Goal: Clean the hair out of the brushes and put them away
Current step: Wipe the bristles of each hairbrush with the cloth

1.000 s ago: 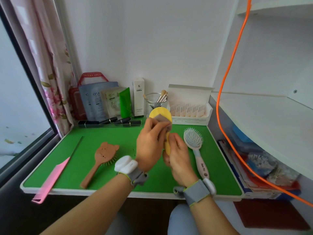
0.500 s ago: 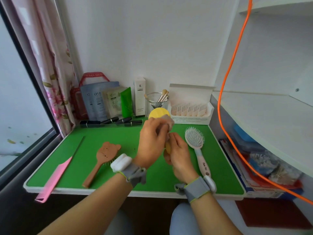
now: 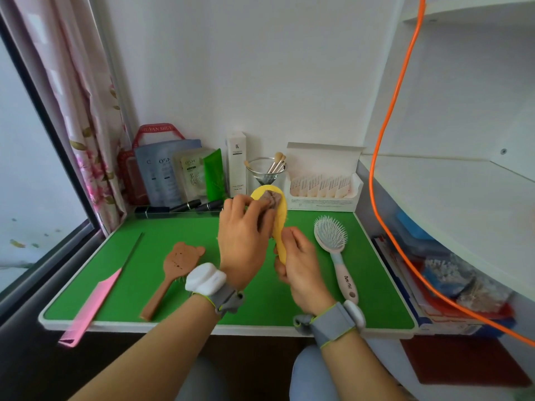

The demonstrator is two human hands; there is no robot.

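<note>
- The left hand [image 3: 243,244] has moved a little up and across the head of the yellow brush [image 3: 282,218] over the last second. Its fingers are curled, pinching a grey wad [image 3: 270,198] against the head. Whether the wad is a cloth or gathered hair cannot be told.
- The right hand [image 3: 298,264] is unchanged, with its fingers clamped round the yellow handle. It holds the brush up above the middle of the table [image 3: 260,329], with the head tilted away toward the back.
- Judgement: cleaning of the yellow brush is in progress, and nothing has been put away.
- The white brush [image 3: 330,235] and the brown brush [image 3: 179,259] lie where they lay before, flat on the green top. They appear to be waiting their turn.
- Table edges: the near rim runs just behind both wrists. The pink comb [image 3: 92,305] overhangs it at the left corner and could be knocked off by a sweeping forearm.
- Right side: a shelf [image 3: 448,183] stands beside the table, and an orange cable [image 3: 373,175] hangs in front of it. Judgement: reaching that way risks snagging the cable.
- Back edge: packets, a glass of small brushes [image 3: 265,172] and an open white box [image 3: 321,198] stand close behind the yellow brush head. There is little room to push forward.
- Open room: bare green top lies between the brown brush and the hands, and more lies near the front right.
</note>
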